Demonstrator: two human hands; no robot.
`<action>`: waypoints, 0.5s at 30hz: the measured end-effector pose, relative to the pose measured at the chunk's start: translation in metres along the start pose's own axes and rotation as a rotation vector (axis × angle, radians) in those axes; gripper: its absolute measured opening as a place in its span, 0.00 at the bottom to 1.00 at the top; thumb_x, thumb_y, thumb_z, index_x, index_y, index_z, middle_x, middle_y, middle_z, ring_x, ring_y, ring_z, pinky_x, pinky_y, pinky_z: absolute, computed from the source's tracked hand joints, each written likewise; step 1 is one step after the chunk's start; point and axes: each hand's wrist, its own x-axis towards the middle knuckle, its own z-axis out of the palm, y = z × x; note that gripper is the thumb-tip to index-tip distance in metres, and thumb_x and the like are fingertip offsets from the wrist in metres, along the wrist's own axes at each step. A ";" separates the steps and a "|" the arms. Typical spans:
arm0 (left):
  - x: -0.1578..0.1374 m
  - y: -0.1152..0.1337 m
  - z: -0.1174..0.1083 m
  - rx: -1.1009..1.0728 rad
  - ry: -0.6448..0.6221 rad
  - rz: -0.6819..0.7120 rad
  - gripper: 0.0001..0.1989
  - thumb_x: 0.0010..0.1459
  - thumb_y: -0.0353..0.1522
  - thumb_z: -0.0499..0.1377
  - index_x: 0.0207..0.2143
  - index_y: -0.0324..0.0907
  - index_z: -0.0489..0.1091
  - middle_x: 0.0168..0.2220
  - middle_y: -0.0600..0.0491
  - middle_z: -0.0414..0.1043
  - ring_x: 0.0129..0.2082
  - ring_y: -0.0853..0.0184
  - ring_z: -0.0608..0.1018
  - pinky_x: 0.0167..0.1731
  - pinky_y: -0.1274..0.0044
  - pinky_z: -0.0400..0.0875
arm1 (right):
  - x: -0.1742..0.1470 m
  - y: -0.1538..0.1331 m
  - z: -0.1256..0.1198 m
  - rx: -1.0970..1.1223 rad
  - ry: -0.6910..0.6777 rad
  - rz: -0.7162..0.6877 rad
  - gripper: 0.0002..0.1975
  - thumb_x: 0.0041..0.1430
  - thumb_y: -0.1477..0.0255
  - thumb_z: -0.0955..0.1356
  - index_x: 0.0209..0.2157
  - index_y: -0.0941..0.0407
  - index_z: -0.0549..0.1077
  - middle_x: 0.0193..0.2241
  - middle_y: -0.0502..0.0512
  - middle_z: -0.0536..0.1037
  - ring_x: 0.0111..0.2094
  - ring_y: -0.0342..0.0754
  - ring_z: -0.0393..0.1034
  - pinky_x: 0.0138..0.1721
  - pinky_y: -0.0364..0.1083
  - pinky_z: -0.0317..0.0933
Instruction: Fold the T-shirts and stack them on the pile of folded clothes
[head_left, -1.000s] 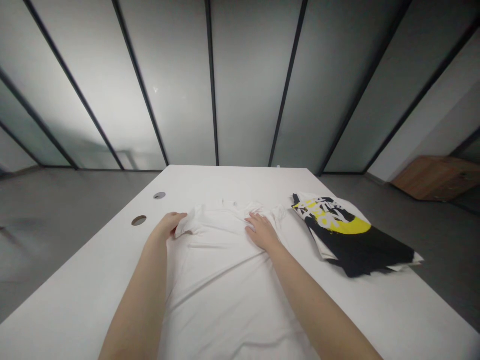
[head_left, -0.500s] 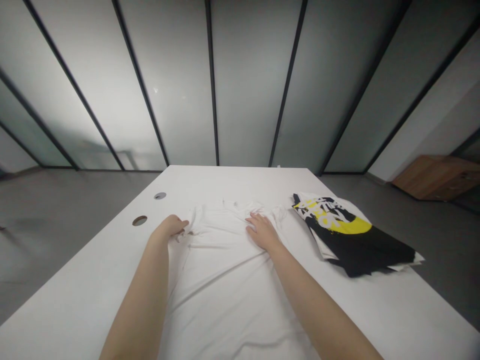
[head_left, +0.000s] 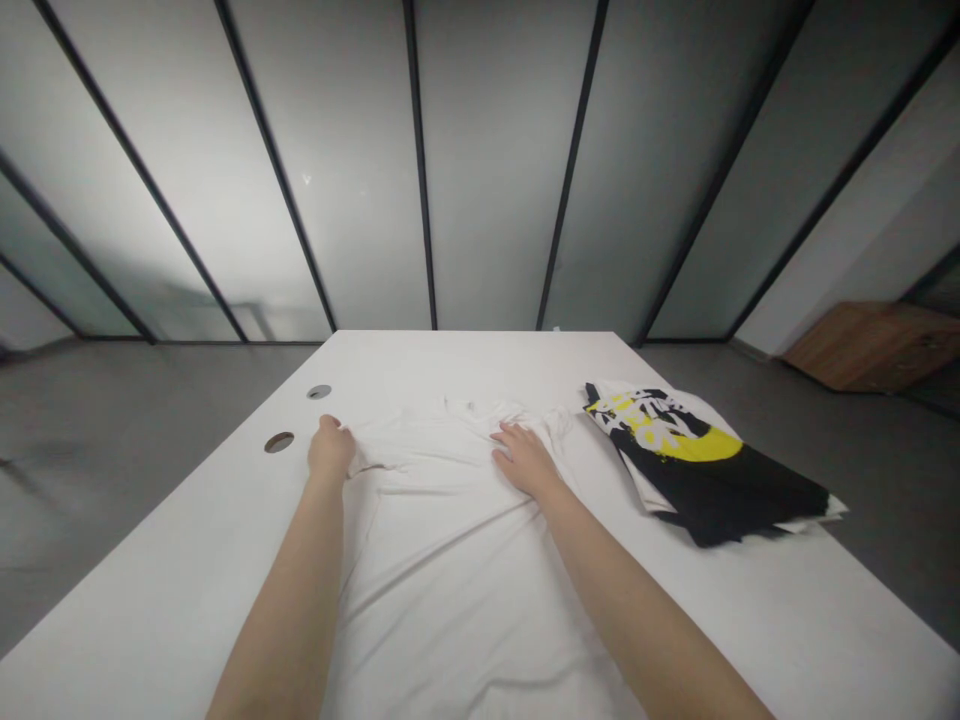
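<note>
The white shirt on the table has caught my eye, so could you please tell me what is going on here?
A person is handling the white shirt, which lies spread and creased on a white table. The left hand grips it at the sleeve, while the right hand rests flat on its upper part. To the right lies a folded black garment with a yellow and white print.

Frosted panels [head_left: 491, 170] above grey floor [head_left: 172, 390]
</note>
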 end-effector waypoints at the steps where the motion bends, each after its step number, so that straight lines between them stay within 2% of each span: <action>1: -0.003 0.001 0.000 0.023 0.060 0.013 0.20 0.66 0.31 0.55 0.60 0.37 0.65 0.55 0.30 0.74 0.55 0.45 0.78 0.52 0.60 0.71 | 0.000 0.000 0.000 0.001 -0.001 -0.003 0.23 0.70 0.67 0.64 0.64 0.53 0.74 0.71 0.59 0.64 0.73 0.59 0.54 0.73 0.59 0.42; 4: -0.016 0.017 0.001 0.106 0.249 0.137 0.21 0.67 0.35 0.56 0.60 0.38 0.67 0.57 0.33 0.71 0.58 0.45 0.74 0.55 0.59 0.69 | 0.000 -0.002 -0.001 -0.004 -0.001 -0.003 0.23 0.70 0.67 0.64 0.63 0.53 0.74 0.71 0.60 0.64 0.72 0.60 0.54 0.73 0.59 0.42; 6: -0.029 0.035 0.006 0.137 0.257 0.274 0.19 0.68 0.36 0.55 0.58 0.40 0.70 0.55 0.36 0.73 0.57 0.47 0.74 0.54 0.60 0.69 | -0.001 -0.004 -0.002 -0.017 -0.007 0.001 0.23 0.71 0.66 0.64 0.64 0.53 0.73 0.72 0.60 0.63 0.72 0.60 0.54 0.73 0.59 0.41; 8: -0.050 0.054 0.020 0.152 0.165 0.433 0.17 0.69 0.38 0.54 0.55 0.41 0.73 0.54 0.39 0.75 0.57 0.49 0.74 0.54 0.62 0.70 | -0.003 -0.007 -0.004 -0.035 -0.011 0.014 0.24 0.71 0.65 0.64 0.65 0.53 0.72 0.72 0.59 0.62 0.73 0.61 0.53 0.73 0.59 0.41; 10: -0.076 0.068 0.041 0.165 0.068 0.586 0.19 0.71 0.39 0.52 0.57 0.42 0.73 0.57 0.41 0.75 0.59 0.52 0.74 0.58 0.63 0.68 | -0.005 -0.010 -0.005 -0.060 -0.001 0.041 0.26 0.71 0.63 0.64 0.66 0.52 0.70 0.74 0.58 0.59 0.74 0.62 0.49 0.73 0.60 0.39; 12: -0.103 0.074 0.062 0.229 -0.029 0.698 0.23 0.72 0.40 0.50 0.62 0.41 0.70 0.65 0.41 0.69 0.67 0.52 0.68 0.65 0.62 0.62 | -0.011 -0.014 -0.006 -0.093 0.017 0.101 0.30 0.70 0.59 0.65 0.69 0.53 0.66 0.75 0.60 0.55 0.75 0.64 0.45 0.73 0.60 0.37; 15: -0.132 0.068 0.081 0.348 -0.141 0.744 0.29 0.72 0.44 0.49 0.70 0.43 0.63 0.74 0.41 0.58 0.73 0.47 0.60 0.69 0.54 0.55 | -0.024 -0.021 -0.003 -0.137 0.039 0.227 0.40 0.68 0.51 0.66 0.73 0.58 0.59 0.76 0.66 0.49 0.76 0.70 0.38 0.72 0.63 0.33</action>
